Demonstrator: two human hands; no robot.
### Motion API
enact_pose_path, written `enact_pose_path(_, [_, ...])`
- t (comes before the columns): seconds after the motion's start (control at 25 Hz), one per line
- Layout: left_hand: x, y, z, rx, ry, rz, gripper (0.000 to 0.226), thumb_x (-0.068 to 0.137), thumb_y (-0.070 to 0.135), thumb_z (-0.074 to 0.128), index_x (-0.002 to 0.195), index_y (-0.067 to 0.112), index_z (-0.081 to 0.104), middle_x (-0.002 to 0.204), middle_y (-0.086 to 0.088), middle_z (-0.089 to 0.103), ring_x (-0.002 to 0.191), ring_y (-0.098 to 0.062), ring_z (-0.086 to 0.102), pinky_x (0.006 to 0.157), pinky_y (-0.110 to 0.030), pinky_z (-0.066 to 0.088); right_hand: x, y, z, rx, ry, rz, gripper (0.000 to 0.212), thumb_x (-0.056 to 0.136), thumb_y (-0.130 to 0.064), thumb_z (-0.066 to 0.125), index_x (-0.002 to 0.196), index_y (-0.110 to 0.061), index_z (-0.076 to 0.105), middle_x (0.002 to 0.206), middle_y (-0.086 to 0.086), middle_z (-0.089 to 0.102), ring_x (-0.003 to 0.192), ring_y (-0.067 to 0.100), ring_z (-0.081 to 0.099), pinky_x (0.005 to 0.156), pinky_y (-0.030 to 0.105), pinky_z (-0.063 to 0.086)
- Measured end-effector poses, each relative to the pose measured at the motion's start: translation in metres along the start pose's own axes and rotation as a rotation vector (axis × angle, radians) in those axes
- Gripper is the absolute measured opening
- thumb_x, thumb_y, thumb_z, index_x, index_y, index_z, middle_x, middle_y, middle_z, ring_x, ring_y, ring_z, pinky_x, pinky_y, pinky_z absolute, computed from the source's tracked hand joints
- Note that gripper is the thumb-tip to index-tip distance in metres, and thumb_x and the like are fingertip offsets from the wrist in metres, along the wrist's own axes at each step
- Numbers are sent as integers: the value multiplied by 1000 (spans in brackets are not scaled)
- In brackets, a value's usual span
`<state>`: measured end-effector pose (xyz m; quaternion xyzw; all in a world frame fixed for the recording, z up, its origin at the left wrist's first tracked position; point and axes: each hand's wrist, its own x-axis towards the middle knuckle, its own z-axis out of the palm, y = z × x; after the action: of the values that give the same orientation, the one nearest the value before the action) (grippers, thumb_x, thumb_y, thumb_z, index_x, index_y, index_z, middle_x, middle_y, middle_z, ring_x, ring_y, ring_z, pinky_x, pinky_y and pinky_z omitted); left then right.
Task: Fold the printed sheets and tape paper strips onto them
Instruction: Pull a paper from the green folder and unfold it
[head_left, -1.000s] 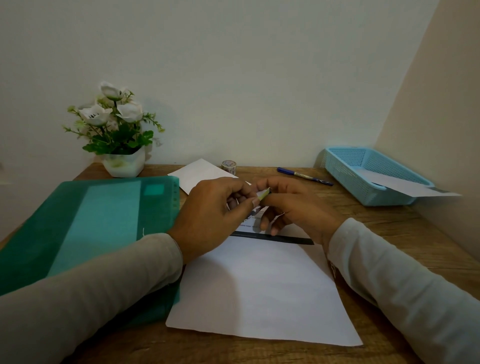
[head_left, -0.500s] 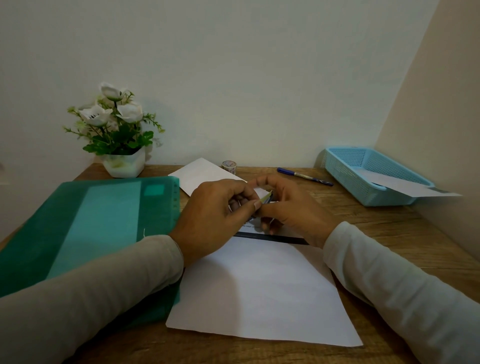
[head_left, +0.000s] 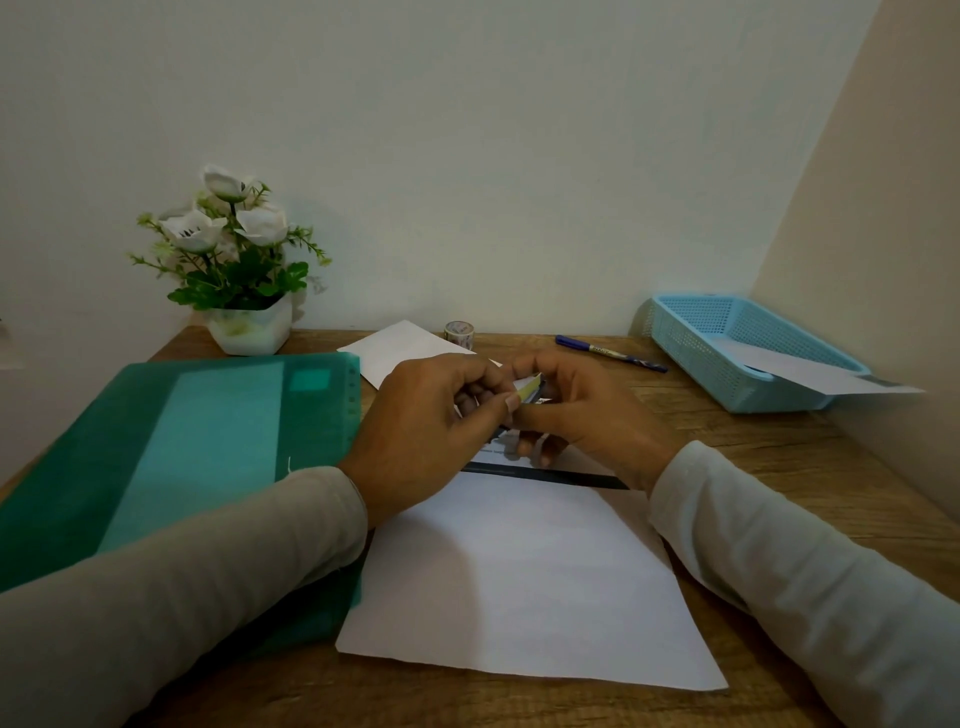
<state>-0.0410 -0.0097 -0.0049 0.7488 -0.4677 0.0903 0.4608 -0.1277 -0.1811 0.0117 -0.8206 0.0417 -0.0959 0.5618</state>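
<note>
Head view has both hands bunched together over the far end of the printed sheet (head_left: 519, 577), working a small pale yellow-green strip (head_left: 529, 387) between the fingertips. Left hand (head_left: 426, 431) has thumb and forefinger pinched on the strip's near end, right hand (head_left: 587, 415) has its grip closed on the other end, so it's clamped from both sides and held just above the paper. Can't tell if there's tape on it already, it's too small and half hidden by fingers. The sheet lies flat on the tabletop (head_left: 779, 467) right in front of the person, blank side up with a dark printed band across where the wrists are. My guess is we're in the strip-prepping bit, sorting it out before sticking it down. Next move probably needs the strip lowered onto the sheet and pressed flat, and likely a piece off the tape roll (head_left: 459, 332) standing near the back wall. Around that: a green folder (head_left: 171, 452) to the left under the left sleeve, another white paper (head_left: 400, 348) behind the hands, a blue pen (head_left: 610, 353), a blue basket (head_left: 727, 343) with a sheet in it on the right, and a flower pot (head_left: 249, 327) back left.
</note>
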Motion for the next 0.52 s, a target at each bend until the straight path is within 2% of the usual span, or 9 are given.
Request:
enact_pose_path(0.12, [-2,3,1,-3,-6,10,10,95,29,67,98,23,74,84,14,67,85,-5,62,73,-14,52,0,3,3,-32,56,-14,29,92,-4,72,119,-14,65,81,7,77,66,26,73,51,33,57])
enact_pose_path(0.2, [-2,4,2,-3,-9,15,10,95,29,67,99,23,75,85,13,68,87,-5,62,76,-15,53,2,6,5,-69,99,-21,35,92,-4,73,123,-16,63,88,11,77,69,29,75,56,40,60])
enact_pose_path(0.32, [-2,7,1,-4,-16,19,11,95,30,67,100,23,74,86,13,68,91,-3,60,76,-11,51,4,11,6,-82,154,-39,42,90,-3,75,126,-18,61,98,14,76,76,32,76,64,50,63])
enact_pose_path(0.44, [-4,12,-1,-18,-38,10,18,98,37,58,102,24,70,86,18,63,96,1,59,74,-7,49,4,11,4,3,197,-49,41,90,1,73,126,-15,61,98,12,76,71,18,75,55,31,58])
enact_pose_path(0.52, [-4,11,-3,-40,-34,6,29,99,44,50,102,22,69,89,17,63,95,1,62,70,-8,50,4,8,1,57,218,-29,36,93,1,69,125,-14,61,97,12,77,76,22,76,55,30,58])
